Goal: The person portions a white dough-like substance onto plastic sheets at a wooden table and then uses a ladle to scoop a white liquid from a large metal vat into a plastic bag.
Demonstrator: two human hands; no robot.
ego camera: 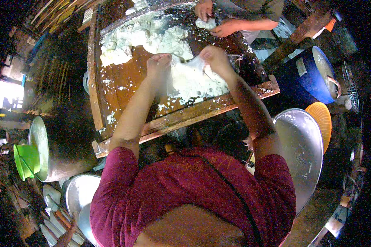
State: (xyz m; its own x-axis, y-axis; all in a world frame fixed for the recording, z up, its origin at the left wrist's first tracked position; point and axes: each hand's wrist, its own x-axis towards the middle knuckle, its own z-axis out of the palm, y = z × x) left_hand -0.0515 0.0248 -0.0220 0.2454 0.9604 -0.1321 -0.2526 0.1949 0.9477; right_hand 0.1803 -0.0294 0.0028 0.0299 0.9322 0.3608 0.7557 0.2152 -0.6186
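My left hand pinches one upper corner of a clear plastic bag. On the other corner, my right hand has its fingers closed, so the bag's edge spans between both hands. White crumbly, dough-like material shows in or behind the plastic; which of the two I cannot tell. Just beyond my hands, a heap of the same white doughy material lies on a wooden table with raised wooden edges. Crumbs are scattered across the boards.
Across the table, a co-worker's hands hold a white lump. At right stand a blue barrel, a large metal basin and an orange plastic basket. At left, a green plastic container sits by a big metal pot.
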